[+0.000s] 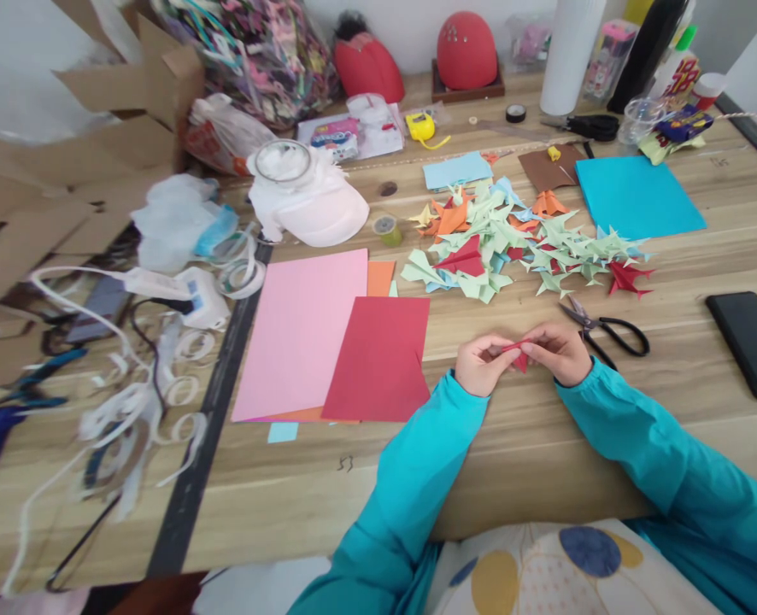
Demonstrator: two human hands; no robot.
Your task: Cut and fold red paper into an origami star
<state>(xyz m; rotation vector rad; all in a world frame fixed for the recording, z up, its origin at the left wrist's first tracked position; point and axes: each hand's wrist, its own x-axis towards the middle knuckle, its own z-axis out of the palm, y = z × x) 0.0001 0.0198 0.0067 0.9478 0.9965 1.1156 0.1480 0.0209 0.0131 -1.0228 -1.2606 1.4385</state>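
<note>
Between the fingertips of both hands is a small piece of folded red paper (520, 360), its pointed lower part hanging down. My left hand (481, 363) pinches its left side, and my right hand (558, 350) pinches the right side. Much of the paper is hidden by the fingers. Beyond the hands lies a pile of folded paper figures (490, 226), mostly pale green with some orange, red and blue. A red sheet (378, 359) rests to the left, partly over a pink sheet (308, 325). Just right of my right hand are black-handled scissors (609, 327).
A black phone (751, 346) lies at the right. Blue paper squares (638, 196) sit at the back right, near a white bottle (571, 55). Behind the pink sheet stands a white plastic-wrapped container (314, 201). Cables and tape rolls (243, 272) clutter the left side.
</note>
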